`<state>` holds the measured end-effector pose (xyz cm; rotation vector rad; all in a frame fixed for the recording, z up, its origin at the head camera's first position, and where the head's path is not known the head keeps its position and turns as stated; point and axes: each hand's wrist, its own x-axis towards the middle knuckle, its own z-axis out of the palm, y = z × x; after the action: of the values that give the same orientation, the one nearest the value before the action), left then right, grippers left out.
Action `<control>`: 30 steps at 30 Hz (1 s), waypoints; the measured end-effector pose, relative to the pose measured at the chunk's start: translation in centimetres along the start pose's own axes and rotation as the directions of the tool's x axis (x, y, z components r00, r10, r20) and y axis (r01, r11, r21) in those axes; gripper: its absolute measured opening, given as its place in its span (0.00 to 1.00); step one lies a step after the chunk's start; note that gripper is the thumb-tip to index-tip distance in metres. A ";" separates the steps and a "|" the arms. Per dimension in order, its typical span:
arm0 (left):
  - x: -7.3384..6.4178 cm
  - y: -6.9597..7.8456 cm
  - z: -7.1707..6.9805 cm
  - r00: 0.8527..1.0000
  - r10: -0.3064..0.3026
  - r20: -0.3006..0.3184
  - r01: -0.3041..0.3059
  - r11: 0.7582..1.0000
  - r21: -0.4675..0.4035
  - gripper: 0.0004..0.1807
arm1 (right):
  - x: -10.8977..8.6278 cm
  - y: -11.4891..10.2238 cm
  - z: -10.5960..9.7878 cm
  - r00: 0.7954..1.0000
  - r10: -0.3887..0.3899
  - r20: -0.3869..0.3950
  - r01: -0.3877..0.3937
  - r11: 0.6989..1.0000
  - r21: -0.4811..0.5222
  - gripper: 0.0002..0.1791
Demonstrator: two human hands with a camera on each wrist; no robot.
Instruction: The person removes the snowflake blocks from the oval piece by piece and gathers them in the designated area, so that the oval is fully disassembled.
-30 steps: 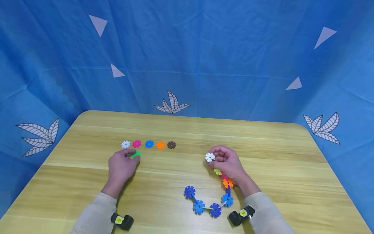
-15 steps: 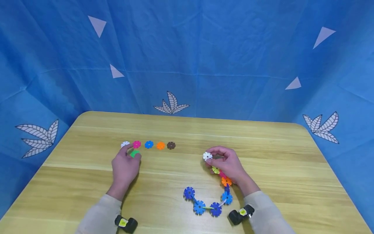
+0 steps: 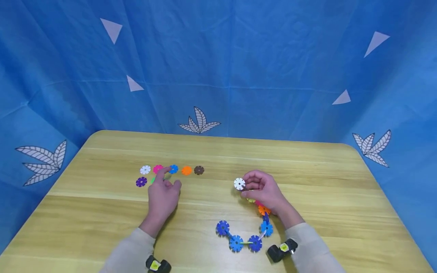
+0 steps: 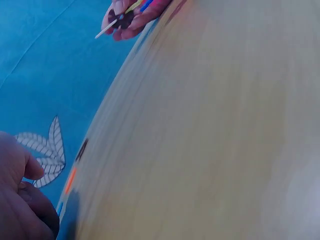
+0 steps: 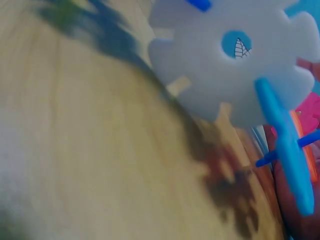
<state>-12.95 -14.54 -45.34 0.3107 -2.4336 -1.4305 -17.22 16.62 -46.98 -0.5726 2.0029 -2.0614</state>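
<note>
My right hand [image 3: 264, 191] pinches one end of a curved chain of notched plastic discs, where a white disc [image 3: 239, 184] sticks out past the fingers. In the left wrist view, the fingers hold a brown disc [image 4: 122, 20] beside that white one. Yellow, pink and orange discs [image 3: 264, 210] follow, then several blue ones ending at a dark blue disc [image 3: 223, 228]. My left hand [image 3: 164, 197] holds nothing visible, its index finger stretched between a pink disc [image 3: 158, 169] and a blue disc [image 3: 173, 169]. A green disc [image 3: 153, 180] is mostly hidden behind it.
Loose discs lie in a row on the wooden table [image 3: 102, 212]: white [image 3: 145, 170], orange [image 3: 186, 170] and brown [image 3: 199, 170] among them. A purple disc [image 3: 141, 182] lies nearer me. A blue cloth [image 3: 225, 57] hangs behind the table.
My left hand has moved right from the green disc toward the blue one, uncovering the purple disc. My right hand stays nearly in place; the white disc it holds has shifted slightly left.
</note>
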 end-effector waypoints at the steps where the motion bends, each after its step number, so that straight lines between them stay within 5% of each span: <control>1: -0.1 0.1 0.2 1.000 0.001 0.011 -0.001 1.000 -0.005 0.28 | 0.0 0.0 0.0 1.000 -0.012 0.005 0.012 1.000 -0.006 0.21; 10: -0.9 1.2 2.0 0.995 0.010 0.101 -0.005 0.999 -0.050 0.29 | -0.1 -0.1 0.3 1.000 0.014 0.004 -0.013 0.990 -0.142 0.20; 20: -1.4 2.9 3.9 0.976 0.084 0.200 -0.065 0.993 -0.100 0.26 | -0.1 0.3 0.2 0.999 -0.048 0.019 0.050 0.994 -0.093 0.11; 24: -1.3 3.7 4.6 0.936 0.145 0.319 -0.104 0.985 -0.141 0.26 | 0.0 0.4 0.1 0.996 -0.078 0.039 0.082 0.988 -0.133 0.08; 30: -1.0 4.6 5.7 0.835 0.239 0.496 -0.182 0.970 -0.160 0.24 | 0.1 0.3 0.2 0.993 -0.097 0.060 0.104 0.986 -0.130 0.08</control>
<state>-14.20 -7.33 -44.04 -0.4135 -2.6597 -1.6986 -17.23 16.41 -47.32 -0.7610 2.1331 -1.9543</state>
